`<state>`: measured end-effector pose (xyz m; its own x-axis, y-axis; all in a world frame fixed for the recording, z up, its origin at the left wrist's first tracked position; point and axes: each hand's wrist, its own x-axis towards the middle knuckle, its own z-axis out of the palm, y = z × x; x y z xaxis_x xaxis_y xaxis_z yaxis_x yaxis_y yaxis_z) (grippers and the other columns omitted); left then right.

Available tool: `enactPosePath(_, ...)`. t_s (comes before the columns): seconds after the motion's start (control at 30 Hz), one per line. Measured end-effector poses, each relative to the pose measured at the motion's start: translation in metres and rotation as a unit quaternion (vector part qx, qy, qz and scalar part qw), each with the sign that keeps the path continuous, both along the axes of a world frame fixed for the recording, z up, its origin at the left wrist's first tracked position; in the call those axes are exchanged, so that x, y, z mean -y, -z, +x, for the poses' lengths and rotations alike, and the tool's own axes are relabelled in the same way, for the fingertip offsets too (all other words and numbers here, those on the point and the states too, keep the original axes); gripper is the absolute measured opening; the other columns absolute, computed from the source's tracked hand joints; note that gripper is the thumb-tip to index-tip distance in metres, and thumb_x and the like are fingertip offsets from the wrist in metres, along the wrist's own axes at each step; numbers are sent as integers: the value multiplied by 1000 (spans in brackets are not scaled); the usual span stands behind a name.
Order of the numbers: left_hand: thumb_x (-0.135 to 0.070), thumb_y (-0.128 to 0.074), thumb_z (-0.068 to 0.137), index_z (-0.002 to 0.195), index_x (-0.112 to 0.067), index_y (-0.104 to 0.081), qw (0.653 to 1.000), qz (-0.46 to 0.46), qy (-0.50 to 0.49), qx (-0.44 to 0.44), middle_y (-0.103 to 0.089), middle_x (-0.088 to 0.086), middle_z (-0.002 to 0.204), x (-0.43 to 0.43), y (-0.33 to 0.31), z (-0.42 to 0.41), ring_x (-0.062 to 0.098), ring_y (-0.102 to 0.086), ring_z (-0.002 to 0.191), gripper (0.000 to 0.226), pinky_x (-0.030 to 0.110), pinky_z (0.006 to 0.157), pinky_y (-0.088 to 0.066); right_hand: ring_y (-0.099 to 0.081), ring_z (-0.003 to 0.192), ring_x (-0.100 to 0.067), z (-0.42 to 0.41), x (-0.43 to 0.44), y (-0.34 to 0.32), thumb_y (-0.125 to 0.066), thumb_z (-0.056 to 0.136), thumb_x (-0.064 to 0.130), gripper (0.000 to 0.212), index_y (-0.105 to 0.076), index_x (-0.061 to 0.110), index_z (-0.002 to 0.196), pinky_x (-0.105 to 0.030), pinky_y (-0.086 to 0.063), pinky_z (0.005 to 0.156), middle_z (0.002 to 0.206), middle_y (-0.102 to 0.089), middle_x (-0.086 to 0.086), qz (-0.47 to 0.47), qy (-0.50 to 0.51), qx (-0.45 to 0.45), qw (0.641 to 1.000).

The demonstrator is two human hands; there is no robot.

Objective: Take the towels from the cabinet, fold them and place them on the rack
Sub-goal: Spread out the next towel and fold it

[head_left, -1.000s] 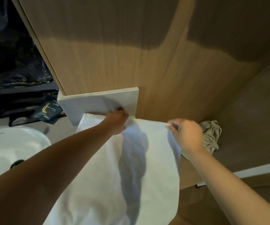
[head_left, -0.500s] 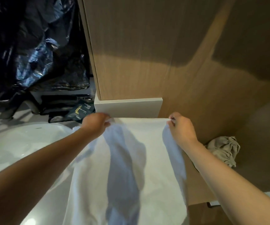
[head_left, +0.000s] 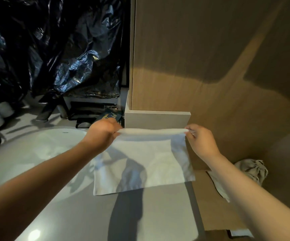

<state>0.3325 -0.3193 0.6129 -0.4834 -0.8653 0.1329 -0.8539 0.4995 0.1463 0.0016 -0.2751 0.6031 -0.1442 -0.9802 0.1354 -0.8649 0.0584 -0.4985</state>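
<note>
I count one white towel (head_left: 144,164), held up ahead of me by its top edge, which is stretched level between two hands. The left hand (head_left: 104,131) grips the left corner, fingers curled round the cloth. The right hand (head_left: 201,141) pinches the right corner between thumb and fingertips. The towel hangs as a flat sheet over the grey bench (head_left: 166,214). Its lower edge runs at a slight slant, and I cannot tell whether it touches the surface.

The top edge sits just below one pale grey ledge (head_left: 156,119) at the foot of a tall wood-grain panel (head_left: 193,66), close but apart. A broad stretch of bench shows beneath the towel.

To the left is one round white basin (head_left: 27,153), its rim near the left forearm. Behind the left hand lies one dark packet (head_left: 112,116) with gold print, and beyond it crumpled black plastic sheeting (head_left: 53,49). Past the bench's right edge, one crumpled beige cloth (head_left: 252,169) lies beside the right forearm.
</note>
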Motion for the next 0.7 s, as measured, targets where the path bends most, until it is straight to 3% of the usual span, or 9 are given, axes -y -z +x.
enactPosePath(0.13,-20,-59,95,86,-3,-72,998,-2,30,-48,-61,19,91,-30,9,-3,35,-59,88,23,38,73,-46,-62,99,-15,-10,-18,9,-58,97,12,22,-70,13,115,-22,-43,81,114,-68,-3,30,-18,41,999)
enactPosePath(0.37,-33,-46,99,106,-27,-70,999,43,-2,15,-58,-1,101,-76,52,-10,19,-58,93,26,34,78,-47,-60,103,-10,-20,-65,52,-64,94,14,20,-71,19,112,-19,-42,89,114,-66,5,60,-41,84,994)
enactPosePath(0.5,-39,-45,100,120,-25,-68,997,79,-19,-17,-60,2,106,-97,74,-12,19,-58,98,34,26,80,-46,-61,105,-12,-18,-72,72,-61,96,18,23,-68,17,118,-23,-46,92,120,-65,3,109,-27,111,988)
enactPosePath(0.6,-30,-58,95,111,-19,-74,998,49,-23,-44,-63,7,97,-100,73,-12,26,-62,89,24,30,71,-50,-60,101,-11,-15,-64,67,-60,96,14,25,-68,14,121,-22,-45,92,118,-64,3,98,-12,132,986)
enactPosePath(0.7,-15,-76,82,92,-11,-79,996,22,-13,-89,-62,9,76,-104,74,-8,32,-62,66,11,33,52,-51,-61,95,-3,-13,-68,61,-59,96,12,22,-71,17,114,-8,-43,84,110,-65,9,36,9,152,988)
